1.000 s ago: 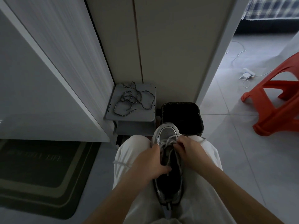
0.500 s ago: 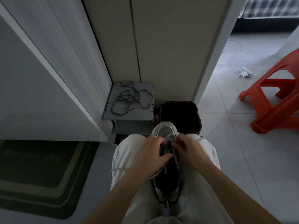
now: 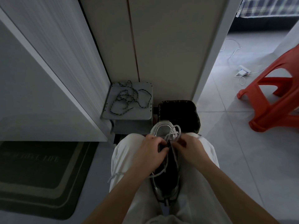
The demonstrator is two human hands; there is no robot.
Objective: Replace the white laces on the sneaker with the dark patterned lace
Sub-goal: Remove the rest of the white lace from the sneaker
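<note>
Nothing here can be read with certainty. The dark doormat (image 3: 40,175) on the floor at the left carries one line of pale lettering across its middle panel, but the dim light and blur leave the letters illegible. The grey toe cap of the sneaker (image 3: 161,130) shows a faint mark, too small and dark to make out

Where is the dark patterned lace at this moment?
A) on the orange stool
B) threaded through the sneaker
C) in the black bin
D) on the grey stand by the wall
D: the dark patterned lace lies in a loose tangle on top of the grey stand, beside the black bin.
</note>
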